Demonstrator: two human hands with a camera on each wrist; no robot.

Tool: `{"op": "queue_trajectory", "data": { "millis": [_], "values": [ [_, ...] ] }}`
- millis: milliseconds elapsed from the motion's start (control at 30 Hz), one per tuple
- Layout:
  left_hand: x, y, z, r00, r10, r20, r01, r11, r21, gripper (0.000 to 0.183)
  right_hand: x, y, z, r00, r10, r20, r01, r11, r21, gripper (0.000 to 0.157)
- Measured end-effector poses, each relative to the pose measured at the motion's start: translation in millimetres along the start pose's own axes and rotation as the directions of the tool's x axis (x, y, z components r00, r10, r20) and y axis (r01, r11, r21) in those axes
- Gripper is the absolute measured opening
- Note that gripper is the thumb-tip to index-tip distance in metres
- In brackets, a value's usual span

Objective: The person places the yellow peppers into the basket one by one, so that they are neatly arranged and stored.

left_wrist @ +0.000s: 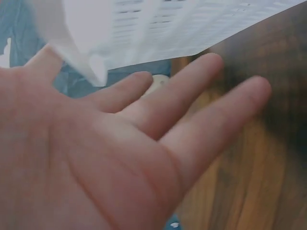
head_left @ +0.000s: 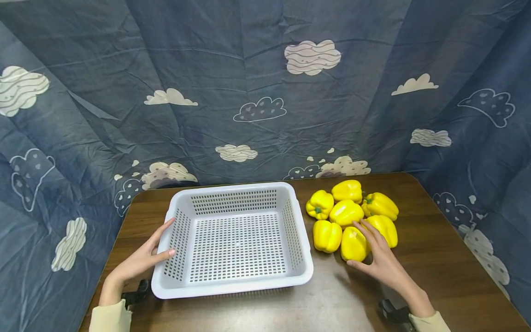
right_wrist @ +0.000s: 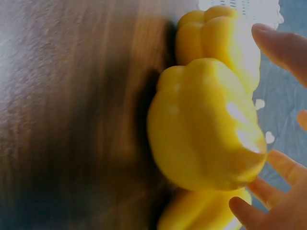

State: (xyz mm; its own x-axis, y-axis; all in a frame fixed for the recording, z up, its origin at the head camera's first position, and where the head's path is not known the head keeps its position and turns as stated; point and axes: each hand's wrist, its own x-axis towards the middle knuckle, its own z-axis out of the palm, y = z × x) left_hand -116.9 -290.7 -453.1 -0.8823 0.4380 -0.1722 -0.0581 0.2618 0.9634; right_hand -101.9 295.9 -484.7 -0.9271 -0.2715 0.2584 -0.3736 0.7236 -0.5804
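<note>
A white perforated plastic basket (head_left: 238, 249) stands on the table with nothing in it. At its left rim is my left hand (head_left: 143, 258), thumb and index finger reaching over the edge. In the left wrist view the other fingers (left_wrist: 182, 96) stretch out straight below the basket's rim. Several yellow bell peppers (head_left: 346, 213) lie in a cluster to the right of the basket. My right hand (head_left: 383, 263) is spread around the nearest bell pepper (right_wrist: 206, 129), its fingertips close to the pepper's surface and the thumb apart from the fingers.
The brown wooden table (head_left: 332, 304) ends at a back edge just behind the basket and peppers. A dark blue curtain (head_left: 257, 138) with cloud prints hangs behind and along both sides.
</note>
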Motion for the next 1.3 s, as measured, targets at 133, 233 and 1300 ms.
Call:
{"op": "queue_trajectory", "data": {
  "millis": [133,233,1300],
  "values": [
    [2.0,-8.2,1.2,0.998,0.041,-0.046,-0.039,0.998,0.049,0.077,-2,5,2.7,1.0,0.023,0.007,-0.023,0.999,0.029,0.096],
    [2.9,-13.6,3.0,0.995,0.061,-0.076,-0.056,0.996,0.068,0.076,-4,8,5.4,0.999,0.036,0.005,-0.036,0.999,0.041,0.095],
    [12.6,-25.9,17.3,0.979,-0.068,-0.192,0.031,0.981,-0.19,0.073,-9,17,16.4,0.99,0.104,-0.1,-0.098,0.993,0.062,0.095]
  ]
}}
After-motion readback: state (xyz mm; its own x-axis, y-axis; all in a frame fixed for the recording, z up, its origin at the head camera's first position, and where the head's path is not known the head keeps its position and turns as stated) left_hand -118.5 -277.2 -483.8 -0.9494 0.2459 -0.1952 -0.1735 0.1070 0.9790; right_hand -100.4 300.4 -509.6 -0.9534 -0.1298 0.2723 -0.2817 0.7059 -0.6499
